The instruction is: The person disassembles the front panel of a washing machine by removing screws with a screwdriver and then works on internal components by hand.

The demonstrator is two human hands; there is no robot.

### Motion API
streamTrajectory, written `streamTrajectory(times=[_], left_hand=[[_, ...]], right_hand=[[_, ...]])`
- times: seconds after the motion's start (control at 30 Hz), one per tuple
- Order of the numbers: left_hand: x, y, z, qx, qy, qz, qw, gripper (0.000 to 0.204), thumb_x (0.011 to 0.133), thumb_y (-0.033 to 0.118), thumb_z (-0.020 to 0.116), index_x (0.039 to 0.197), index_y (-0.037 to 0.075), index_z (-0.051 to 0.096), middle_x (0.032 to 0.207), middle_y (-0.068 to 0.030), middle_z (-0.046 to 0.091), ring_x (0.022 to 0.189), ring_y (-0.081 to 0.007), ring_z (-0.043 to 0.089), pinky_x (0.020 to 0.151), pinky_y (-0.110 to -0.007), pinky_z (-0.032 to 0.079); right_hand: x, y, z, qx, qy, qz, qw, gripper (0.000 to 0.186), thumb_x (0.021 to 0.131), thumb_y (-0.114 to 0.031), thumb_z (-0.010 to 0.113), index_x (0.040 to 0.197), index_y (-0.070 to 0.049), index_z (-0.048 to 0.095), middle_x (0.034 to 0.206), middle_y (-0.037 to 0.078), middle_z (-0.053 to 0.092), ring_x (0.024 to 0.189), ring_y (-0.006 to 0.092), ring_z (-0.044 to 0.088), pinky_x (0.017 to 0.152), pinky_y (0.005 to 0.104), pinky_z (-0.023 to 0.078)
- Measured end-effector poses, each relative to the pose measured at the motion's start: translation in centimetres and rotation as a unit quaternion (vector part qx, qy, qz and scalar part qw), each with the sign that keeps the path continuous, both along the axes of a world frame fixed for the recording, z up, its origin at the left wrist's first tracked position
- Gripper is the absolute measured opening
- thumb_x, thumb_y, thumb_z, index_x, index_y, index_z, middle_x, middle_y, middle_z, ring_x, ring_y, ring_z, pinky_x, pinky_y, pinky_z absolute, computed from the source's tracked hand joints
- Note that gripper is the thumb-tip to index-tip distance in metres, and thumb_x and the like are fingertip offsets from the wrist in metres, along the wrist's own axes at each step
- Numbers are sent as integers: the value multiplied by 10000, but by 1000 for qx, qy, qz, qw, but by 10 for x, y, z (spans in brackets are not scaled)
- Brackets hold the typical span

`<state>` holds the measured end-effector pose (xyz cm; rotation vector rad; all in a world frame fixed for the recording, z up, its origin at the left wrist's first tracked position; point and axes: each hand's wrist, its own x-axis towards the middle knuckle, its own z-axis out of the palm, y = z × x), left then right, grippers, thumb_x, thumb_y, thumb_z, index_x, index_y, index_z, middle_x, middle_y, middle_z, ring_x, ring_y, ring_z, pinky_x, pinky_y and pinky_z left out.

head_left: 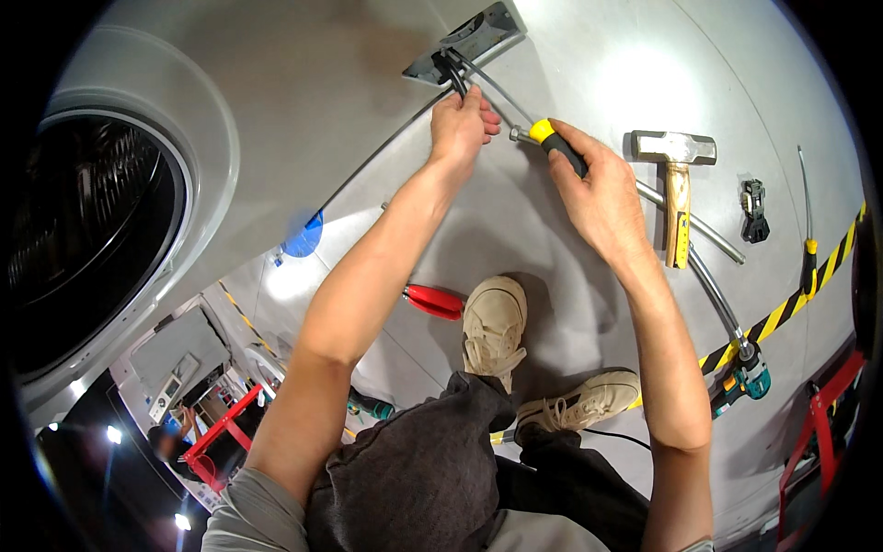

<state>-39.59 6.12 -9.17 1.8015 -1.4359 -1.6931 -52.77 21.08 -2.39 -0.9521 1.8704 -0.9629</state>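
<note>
My right hand (598, 189) grips a screwdriver (558, 147) by its yellow and black handle. Its long shaft slants up and left to a dark grey plate with a round recess (478, 35), at the lower edge of a large pale machine (303, 74). My left hand (462, 129) is closed, fingertips pinched round thin black strands or handles (457, 78) at the same plate; what kind they are I cannot make out. Beneath the screwdriver, a long chrome bar (717, 241) lies on the floor. The screwdriver's tip is hard to see against the plate.
Right of my hand lie a sledgehammer (678, 184), a black clip-like part (754, 212), a second screwdriver (809, 262) and a teal drill (747, 379) with a flexible shaft. A red-handled tool (434, 302) lies by my shoe. Striped tape (782, 317) and a red frame (814, 432) stand beyond.
</note>
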Motion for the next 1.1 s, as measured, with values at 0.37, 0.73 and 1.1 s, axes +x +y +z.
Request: streamTrajectory(times=[0.37,0.73,1.1], left_hand=[[1,0,-3,-3,6,-7,1000,280,1014,274,448,864,57,545,771,-73,641,630,-135,596,570,-272,468],[2,0,0,-10,4,-10,1000,280,1010,275,450,865,55,548,776,-73,643,636,-135,592,583,-273,466],[2,0,-3,-9,4,-7,1000,282,1009,267,451,861,51,557,776,-76,641,626,-130,588,569,-270,464]], right_hand=[[5,-4,-2,1,-1,-3,1000,385,846,-187,573,1200,-38,606,1005,254,637,960,405,608,858,439,468],[6,-1,1,6,-3,-15,1000,404,849,-210,570,1204,-23,609,1028,244,643,952,388,620,851,422,476],[1,1,2,20,3,4,1000,403,853,-212,566,1207,-24,608,1055,236,646,955,376,625,863,411,477]])
